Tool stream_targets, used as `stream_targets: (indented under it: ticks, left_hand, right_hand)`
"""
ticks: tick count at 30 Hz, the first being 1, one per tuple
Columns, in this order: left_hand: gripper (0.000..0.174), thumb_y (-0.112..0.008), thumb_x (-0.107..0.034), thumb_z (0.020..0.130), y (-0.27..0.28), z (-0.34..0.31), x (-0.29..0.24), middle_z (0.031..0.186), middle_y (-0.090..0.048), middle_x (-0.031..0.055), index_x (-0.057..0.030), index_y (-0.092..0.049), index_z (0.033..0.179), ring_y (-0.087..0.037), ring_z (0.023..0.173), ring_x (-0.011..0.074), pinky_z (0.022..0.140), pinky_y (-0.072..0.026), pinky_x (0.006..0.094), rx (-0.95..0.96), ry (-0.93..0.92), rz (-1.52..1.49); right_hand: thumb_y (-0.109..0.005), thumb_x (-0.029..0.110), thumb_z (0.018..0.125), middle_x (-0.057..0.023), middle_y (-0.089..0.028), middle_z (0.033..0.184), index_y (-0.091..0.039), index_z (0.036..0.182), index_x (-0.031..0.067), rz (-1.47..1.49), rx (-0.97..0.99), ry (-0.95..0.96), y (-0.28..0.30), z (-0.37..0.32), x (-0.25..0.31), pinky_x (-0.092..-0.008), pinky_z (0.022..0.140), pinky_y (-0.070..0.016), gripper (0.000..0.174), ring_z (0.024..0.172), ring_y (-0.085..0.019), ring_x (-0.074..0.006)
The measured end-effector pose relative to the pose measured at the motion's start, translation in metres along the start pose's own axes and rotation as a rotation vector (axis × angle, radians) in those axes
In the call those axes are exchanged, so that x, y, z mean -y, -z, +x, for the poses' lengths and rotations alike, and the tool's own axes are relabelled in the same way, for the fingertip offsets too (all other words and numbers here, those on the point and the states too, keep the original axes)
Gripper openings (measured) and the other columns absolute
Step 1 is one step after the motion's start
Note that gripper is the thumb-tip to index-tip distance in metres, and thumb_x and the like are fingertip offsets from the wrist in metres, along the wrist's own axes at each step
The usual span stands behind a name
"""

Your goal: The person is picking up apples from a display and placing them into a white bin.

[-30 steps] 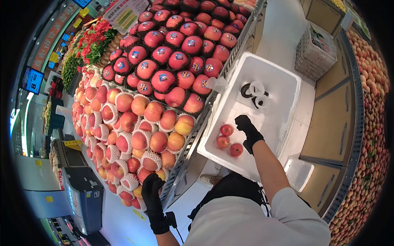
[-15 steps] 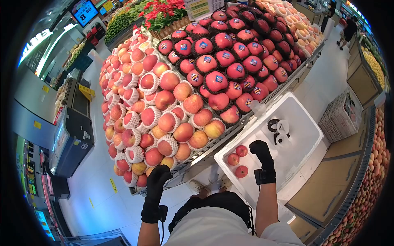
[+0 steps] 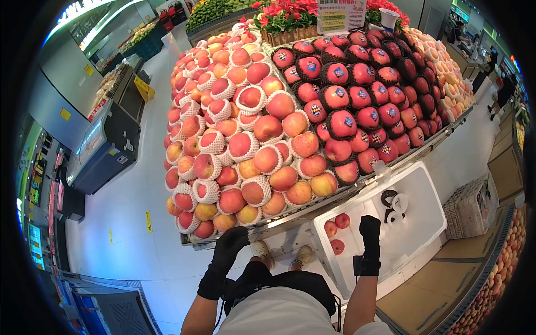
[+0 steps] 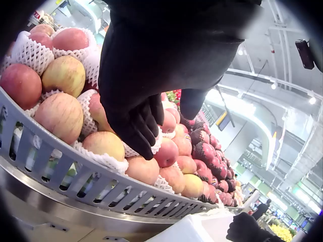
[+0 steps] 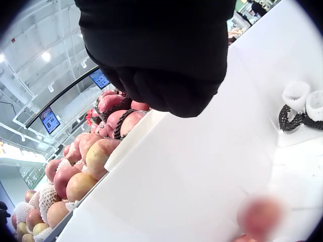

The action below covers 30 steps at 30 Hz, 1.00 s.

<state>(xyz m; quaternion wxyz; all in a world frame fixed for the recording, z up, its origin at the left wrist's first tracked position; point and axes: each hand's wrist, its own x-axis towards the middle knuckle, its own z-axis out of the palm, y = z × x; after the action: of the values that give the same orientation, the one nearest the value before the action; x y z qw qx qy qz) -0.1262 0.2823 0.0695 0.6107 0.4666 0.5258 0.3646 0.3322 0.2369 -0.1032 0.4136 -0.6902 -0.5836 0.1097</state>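
Note:
A tiered display of apples (image 3: pixel 268 128) fills the middle, pale ones in white foam nets at the left and red ones (image 3: pixel 357 89) in black nets at the right. My left hand (image 3: pixel 231 241), in a black glove, hangs at the display's lower front rail (image 4: pixel 75 171) with its fingers (image 4: pixel 139 128) loosely curled over netted apples (image 4: pixel 103 143), holding nothing. My gloved right hand (image 3: pixel 369 225) hovers over a white bin (image 3: pixel 424 215) and holds nothing. In the bin lie three bare red apples (image 3: pixel 336 229) and some loose black and white foam nets (image 3: pixel 393 200). The right wrist view shows the glove (image 5: pixel 161 65), the bin wall (image 5: pixel 202 166) and the nets (image 5: pixel 298 108).
A chilled counter (image 3: pixel 106 151) stands across the aisle at the left. Red flowers (image 3: pixel 285 14) and a sign (image 3: pixel 339 14) top the display. Stacked crates (image 3: pixel 472 207) and a shelf of small orange fruit (image 3: pixel 491 290) are at the right. My shoes (image 3: pixel 262 252) stand below the rail.
The head view has swung so the apple display fills the centre and the bin sits lower right. Both hands keep their places, left at the rail, right over the bin.

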Motion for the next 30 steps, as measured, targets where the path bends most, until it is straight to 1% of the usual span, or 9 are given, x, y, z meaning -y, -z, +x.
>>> stream_targets:
  ticks: [2,3,7,10,14,19,23,27,30]
  left_hand:
    - [0.03,-0.065,-0.002,0.088,0.0,0.002,0.003,0.106,-0.064,0.0088,0.0017,-0.058,0.117,-0.061,0.096,0.016,0.085,-0.0536,0.0318,0.004,0.006,-0.034]
    - [0.03,-0.065,-0.002,0.088,0.001,0.003,0.004,0.107,-0.064,0.0088,0.0017,-0.058,0.117,-0.061,0.096,0.016,0.085,-0.0535,0.0318,0.009,0.002,-0.052]
    - [0.032,-0.065,-0.002,0.088,0.015,0.017,0.01,0.108,-0.064,0.0088,0.002,-0.057,0.118,-0.061,0.098,0.0153,0.086,-0.0529,0.0312,0.059,-0.006,-0.021]
    - [0.034,-0.065,-0.003,0.088,0.025,0.027,0.007,0.108,-0.064,0.0085,0.0017,-0.056,0.121,-0.061,0.098,0.0156,0.087,-0.0522,0.031,0.084,-0.002,-0.049]
    - [0.034,-0.064,-0.002,0.088,0.041,0.038,0.002,0.109,-0.063,0.0076,0.0007,-0.055,0.121,-0.061,0.1,0.0148,0.089,-0.0514,0.0303,0.082,-0.085,-0.035]
    - [0.036,-0.064,-0.001,0.088,0.063,0.044,0.001,0.11,-0.063,0.0082,0.0008,-0.052,0.122,-0.061,0.1,0.0157,0.09,-0.0518,0.0309,0.097,-0.116,-0.167]
    - [0.037,-0.061,-0.002,0.09,0.083,0.043,-0.006,0.114,-0.062,0.0107,0.0002,-0.051,0.125,-0.062,0.101,0.0196,0.089,-0.0531,0.0349,0.071,-0.167,-0.245]
    - [0.038,-0.064,-0.001,0.088,0.105,0.038,-0.019,0.115,-0.062,0.0102,0.0012,-0.052,0.124,-0.062,0.102,0.0185,0.089,-0.0535,0.0327,0.039,-0.166,-0.377]
    - [0.038,-0.064,0.0,0.088,0.121,0.039,-0.017,0.115,-0.062,0.0104,0.0013,-0.052,0.124,-0.063,0.101,0.019,0.089,-0.0537,0.0334,0.02,-0.192,-0.398]
  right_hand:
    - [-0.053,0.011,0.089,0.0011,-0.037,0.047,-0.039,0.055,0.0095,0.114,0.076,-0.158,0.005,-0.002,0.009,-0.0325,0.043,-0.0286,0.036,0.042,-0.038,-0.0117]
    - [-0.052,0.012,0.09,-0.0016,-0.047,0.048,-0.046,0.055,0.007,0.437,0.126,-0.499,0.015,0.001,0.029,-0.0324,0.047,-0.0348,0.036,0.046,-0.047,-0.0135]
    - [-0.051,0.016,0.093,-0.0051,-0.056,0.054,-0.056,0.062,0.0024,0.574,0.038,-0.528,0.03,0.009,0.084,-0.0296,0.055,-0.042,0.034,0.051,-0.052,-0.0129]
    - [-0.053,0.018,0.093,-0.0063,-0.058,0.058,-0.057,0.066,0.0024,0.57,-0.015,-0.471,0.023,0.006,0.084,-0.03,0.056,-0.0425,0.031,0.054,-0.054,-0.0133]
    - [-0.061,0.015,0.091,-0.0064,-0.061,0.068,-0.062,0.081,-0.0008,0.613,-0.041,-0.616,0.015,0.011,0.097,-0.0277,0.053,-0.045,0.018,0.053,-0.056,-0.0137]
    - [-0.061,0.016,0.091,-0.0067,-0.062,0.068,-0.063,0.084,-0.002,0.527,-0.083,-0.611,0.01,0.025,0.125,-0.027,0.05,-0.0447,0.02,0.051,-0.056,-0.013]
    - [-0.06,0.016,0.091,-0.0069,-0.061,0.066,-0.063,0.086,-0.002,0.456,-0.035,-0.495,0.005,0.037,0.13,-0.0266,0.047,-0.0436,0.019,0.049,-0.055,-0.0131]
    - [-0.058,0.016,0.091,-0.0076,-0.062,0.065,-0.063,0.094,0.0007,0.479,-0.066,-0.669,0.003,0.056,0.162,-0.0243,0.04,-0.0389,0.016,0.042,-0.049,-0.0107]
    - [-0.059,0.017,0.091,-0.0074,-0.064,0.067,-0.063,0.097,0.0028,0.374,-0.074,-0.593,-0.008,0.069,0.176,-0.0235,0.04,-0.0374,0.016,0.041,-0.046,-0.0097]
